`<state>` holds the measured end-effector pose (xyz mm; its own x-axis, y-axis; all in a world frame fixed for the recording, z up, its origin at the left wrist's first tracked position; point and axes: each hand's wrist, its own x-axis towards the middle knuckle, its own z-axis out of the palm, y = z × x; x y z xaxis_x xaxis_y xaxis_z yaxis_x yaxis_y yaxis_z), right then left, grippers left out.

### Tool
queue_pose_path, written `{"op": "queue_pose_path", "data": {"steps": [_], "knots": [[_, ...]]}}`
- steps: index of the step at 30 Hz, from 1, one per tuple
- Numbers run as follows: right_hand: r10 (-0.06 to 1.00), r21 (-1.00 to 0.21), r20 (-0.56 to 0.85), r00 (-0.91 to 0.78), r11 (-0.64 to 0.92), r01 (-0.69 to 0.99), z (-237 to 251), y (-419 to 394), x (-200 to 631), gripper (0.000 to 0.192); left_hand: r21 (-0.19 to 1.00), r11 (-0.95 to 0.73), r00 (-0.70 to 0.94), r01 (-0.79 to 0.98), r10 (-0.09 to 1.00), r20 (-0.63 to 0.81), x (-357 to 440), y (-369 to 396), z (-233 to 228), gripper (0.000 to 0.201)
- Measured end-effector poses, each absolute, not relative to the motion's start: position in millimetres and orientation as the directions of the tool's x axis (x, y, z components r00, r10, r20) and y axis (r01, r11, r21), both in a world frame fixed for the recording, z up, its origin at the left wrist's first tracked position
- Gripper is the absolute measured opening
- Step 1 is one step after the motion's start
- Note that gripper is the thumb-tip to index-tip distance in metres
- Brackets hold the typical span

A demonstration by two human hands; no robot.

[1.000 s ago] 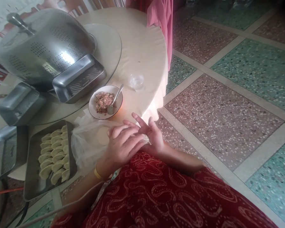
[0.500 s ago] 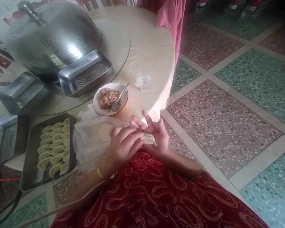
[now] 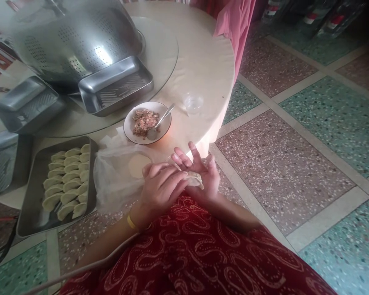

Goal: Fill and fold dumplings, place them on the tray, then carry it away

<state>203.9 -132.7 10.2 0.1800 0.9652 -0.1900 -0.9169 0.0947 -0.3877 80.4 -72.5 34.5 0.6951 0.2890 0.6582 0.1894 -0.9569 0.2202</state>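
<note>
A folded, pale dumpling (image 3: 194,179) is between my two hands, above my lap. My left hand (image 3: 161,184), with a yellow band at the wrist, has its fingers bent together over the dumpling's left end. Palm up beneath and behind it, my right hand (image 3: 206,176) has its fingers spread, and the dumpling seems to lie against that palm. Floury marks show on the right fingertips. Just left of my hands, a round dough wrapper (image 3: 139,165) lies on a clear plastic bag (image 3: 110,180). How the left thumb sits is hidden.
A metal tray (image 3: 94,174) holds rows of dumplings at left. On the table stand a bowl of minced filling (image 3: 127,133) with a spoon (image 3: 166,116), a clear cup (image 3: 193,102), several metal pans (image 3: 117,86) and a big perforated pot (image 3: 80,45). Bottles stand on the tiled floor.
The view has shifted slightly, so the table things sit a little differently in the picture. My hands keep nearly the same pose around the dumpling.
</note>
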Motion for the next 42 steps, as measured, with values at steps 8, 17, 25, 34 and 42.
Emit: {"op": "queue_pose_path", "data": {"steps": [8, 17, 25, 34, 42], "knots": [[0.96, -0.377, -0.217, 0.177, 0.085, -0.922, 15, -131, 202, 0.051, 0.206, -0.953, 0.71, 0.222, 0.303, 0.636, 79, -73, 32, 0.006], [0.959, -0.389, -0.24, 0.152, 0.048, -0.92, 17, -133, 203, 0.052, 0.14, -0.973, 0.747, 0.184, 0.231, 0.623, 81, -72, 40, 0.006], [0.953, -0.393, -0.238, 0.185, 0.08, -0.916, 16, -133, 208, 0.05, 0.203, -0.963, 0.741, 0.178, 0.267, 0.615, 80, -71, 35, 0.011], [0.949, -0.439, -0.209, 0.235, 0.124, -0.89, 12, -133, 211, 0.051, 0.435, -0.854, 0.747, 0.285, 0.483, 0.458, 80, -78, 29, 0.009], [0.947, -0.475, -0.209, 0.245, 0.12, -0.872, 12, -135, 211, 0.052, 0.533, -0.78, 0.679, 0.328, 0.587, 0.44, 79, -83, 28, 0.004]]}}
